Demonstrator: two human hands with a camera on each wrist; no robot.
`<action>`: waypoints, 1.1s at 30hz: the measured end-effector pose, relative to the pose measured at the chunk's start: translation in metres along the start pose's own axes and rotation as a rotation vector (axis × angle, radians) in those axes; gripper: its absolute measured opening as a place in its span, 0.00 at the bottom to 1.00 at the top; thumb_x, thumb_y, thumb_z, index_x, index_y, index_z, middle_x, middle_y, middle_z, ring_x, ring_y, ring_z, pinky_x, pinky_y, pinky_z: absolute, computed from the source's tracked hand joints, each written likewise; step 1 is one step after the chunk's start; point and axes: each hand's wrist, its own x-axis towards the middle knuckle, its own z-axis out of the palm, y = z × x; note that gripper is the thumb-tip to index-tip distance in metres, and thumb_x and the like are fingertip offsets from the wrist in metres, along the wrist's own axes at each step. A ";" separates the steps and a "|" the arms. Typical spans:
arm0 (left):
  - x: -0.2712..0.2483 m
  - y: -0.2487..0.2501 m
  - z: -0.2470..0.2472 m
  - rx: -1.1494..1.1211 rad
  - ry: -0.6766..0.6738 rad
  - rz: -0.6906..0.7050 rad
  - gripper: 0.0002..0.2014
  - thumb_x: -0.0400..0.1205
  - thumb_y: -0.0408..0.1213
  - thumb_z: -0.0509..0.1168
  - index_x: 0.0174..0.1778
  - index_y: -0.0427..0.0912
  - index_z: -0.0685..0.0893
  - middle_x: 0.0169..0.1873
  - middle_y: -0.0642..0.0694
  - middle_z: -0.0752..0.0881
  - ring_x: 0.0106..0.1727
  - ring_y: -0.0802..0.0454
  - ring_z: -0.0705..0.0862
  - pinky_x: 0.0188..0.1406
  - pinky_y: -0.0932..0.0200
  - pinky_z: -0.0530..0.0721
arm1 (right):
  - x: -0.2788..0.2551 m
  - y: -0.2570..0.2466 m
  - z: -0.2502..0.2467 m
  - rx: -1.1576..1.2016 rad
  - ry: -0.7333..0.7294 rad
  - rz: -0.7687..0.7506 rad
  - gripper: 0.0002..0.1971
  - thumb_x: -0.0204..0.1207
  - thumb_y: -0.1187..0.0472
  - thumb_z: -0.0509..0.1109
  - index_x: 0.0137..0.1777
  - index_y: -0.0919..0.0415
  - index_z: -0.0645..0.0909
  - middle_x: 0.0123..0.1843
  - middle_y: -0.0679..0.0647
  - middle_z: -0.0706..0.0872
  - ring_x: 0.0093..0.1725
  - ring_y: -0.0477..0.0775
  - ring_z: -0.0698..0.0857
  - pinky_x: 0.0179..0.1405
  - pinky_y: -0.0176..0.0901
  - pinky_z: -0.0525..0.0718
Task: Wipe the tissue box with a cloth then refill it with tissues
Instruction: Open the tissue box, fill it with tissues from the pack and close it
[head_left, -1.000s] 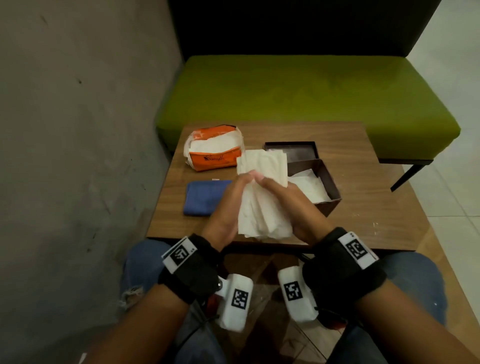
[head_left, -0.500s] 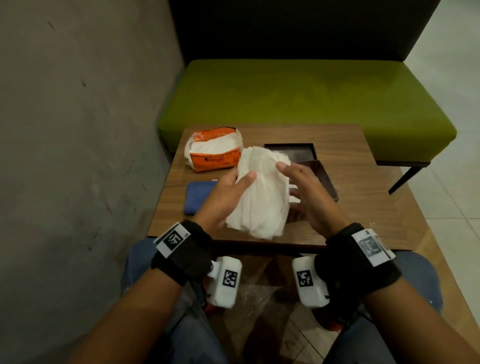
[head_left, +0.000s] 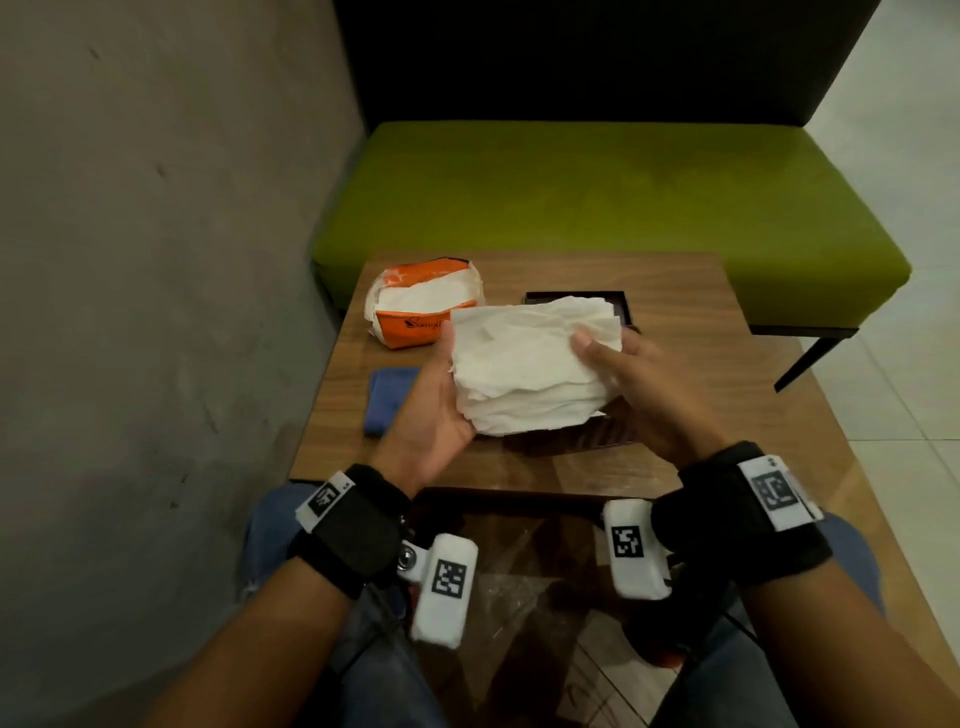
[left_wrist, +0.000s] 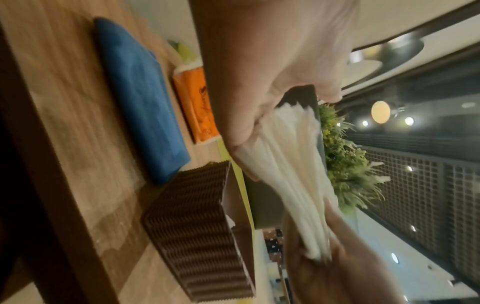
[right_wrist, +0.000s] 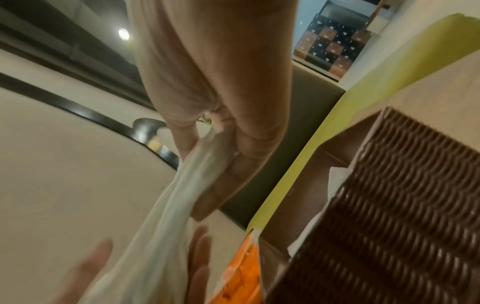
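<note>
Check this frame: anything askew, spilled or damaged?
Little stands out. The tissue stack, held by both hands over the box, is ragged, its sheets out of line. Pale specks dot the table. The cloth lies folded.

Tissues (head_left: 530, 364): white. Box (left_wrist: 197, 232): dark brown, ribbed weave pattern. Pack (head_left: 415, 322), at 10 o'clock from the tissues: orange and white. Cloth (head_left: 387, 400), 9 o'clock: blue. Table (head_left: 675, 312): brown woodgrain. Bench (head_left: 597, 208), 12 o'clock: olive green.
</note>
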 end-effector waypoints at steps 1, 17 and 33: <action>0.000 -0.005 0.005 0.021 0.015 0.000 0.30 0.81 0.59 0.51 0.72 0.42 0.75 0.66 0.41 0.83 0.68 0.44 0.81 0.67 0.47 0.79 | -0.001 0.003 0.004 -0.015 -0.014 0.009 0.16 0.83 0.60 0.66 0.69 0.59 0.79 0.61 0.54 0.90 0.57 0.52 0.90 0.55 0.45 0.89; 0.020 -0.015 0.009 0.426 0.217 0.199 0.18 0.83 0.29 0.61 0.70 0.40 0.75 0.62 0.43 0.84 0.62 0.48 0.84 0.62 0.51 0.82 | 0.004 0.000 -0.011 -0.282 0.184 -0.029 0.11 0.80 0.70 0.60 0.41 0.57 0.80 0.36 0.46 0.84 0.33 0.43 0.83 0.24 0.29 0.79; 0.068 -0.032 0.015 1.527 0.281 0.391 0.14 0.78 0.46 0.69 0.32 0.40 0.80 0.30 0.46 0.80 0.38 0.47 0.79 0.41 0.53 0.70 | 0.036 0.024 -0.062 -1.216 0.322 -0.108 0.11 0.79 0.54 0.63 0.51 0.63 0.78 0.52 0.63 0.80 0.56 0.68 0.78 0.50 0.55 0.76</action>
